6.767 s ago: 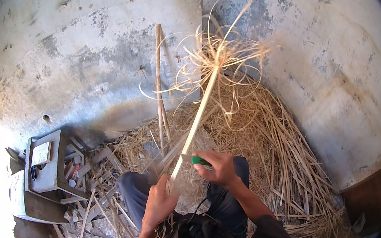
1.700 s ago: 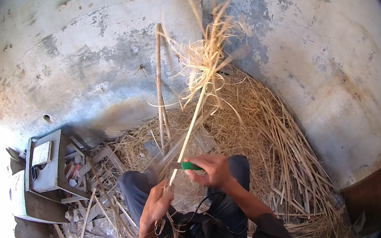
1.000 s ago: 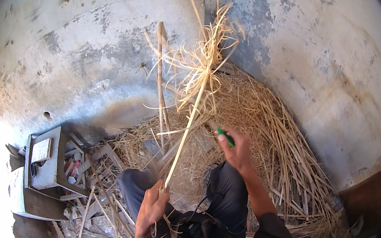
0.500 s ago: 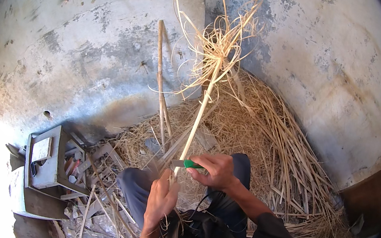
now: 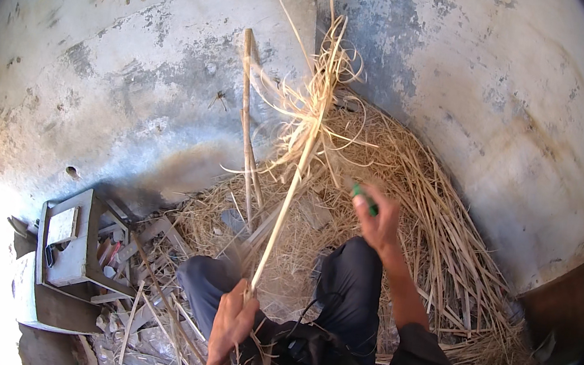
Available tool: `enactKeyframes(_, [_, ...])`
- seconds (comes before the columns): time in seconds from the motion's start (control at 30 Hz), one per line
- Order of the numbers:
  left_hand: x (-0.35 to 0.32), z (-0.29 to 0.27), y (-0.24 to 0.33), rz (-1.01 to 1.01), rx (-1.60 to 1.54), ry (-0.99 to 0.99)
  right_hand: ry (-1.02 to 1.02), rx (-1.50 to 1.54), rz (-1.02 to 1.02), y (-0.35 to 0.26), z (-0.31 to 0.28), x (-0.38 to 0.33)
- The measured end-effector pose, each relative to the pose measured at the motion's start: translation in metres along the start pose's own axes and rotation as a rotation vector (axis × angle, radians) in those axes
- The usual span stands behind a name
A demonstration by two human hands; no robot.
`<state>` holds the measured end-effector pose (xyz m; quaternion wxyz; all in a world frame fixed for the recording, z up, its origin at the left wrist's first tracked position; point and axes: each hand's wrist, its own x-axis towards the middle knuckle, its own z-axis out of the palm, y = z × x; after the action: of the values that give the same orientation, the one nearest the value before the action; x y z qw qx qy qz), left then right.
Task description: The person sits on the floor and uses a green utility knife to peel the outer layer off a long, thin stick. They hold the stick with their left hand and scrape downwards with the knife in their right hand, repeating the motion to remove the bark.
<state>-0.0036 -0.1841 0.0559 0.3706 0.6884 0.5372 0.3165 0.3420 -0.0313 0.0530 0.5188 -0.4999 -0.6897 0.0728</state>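
Wooden strip (image 5: 277, 228) is clasped by left hand (image 5: 233, 321), green-handled knife (image 5: 365, 199) by right hand (image 5: 380, 226); many curls (image 5: 313, 108) seem shaved, shaving apparently unfinished.

Sits with the bent right knee in dark blue-grey cloth (image 5: 353, 267) raised, the matching left knee (image 5: 201, 277) well to its left. Clenches the bare left hand (image 5: 234, 319), back upward, left of and below the right knee. Extends the bare right forearm (image 5: 402, 291) from a loose black sleeve (image 5: 427, 360) along that knee's right side, the bare right hand (image 5: 379, 221) curled just beyond it, slightly blurred.
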Motion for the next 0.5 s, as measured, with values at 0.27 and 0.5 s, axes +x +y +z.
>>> enactKeyframes(0.27, [0.030,0.012,0.024,0.072,0.031,0.145,-0.194,0.106,-0.302,-0.086,0.045,-0.054])
enactKeyframes(0.5, [0.031,0.012,0.040,0.121,0.088,0.176,-0.154,0.005,-0.361,-0.094,0.046,-0.053])
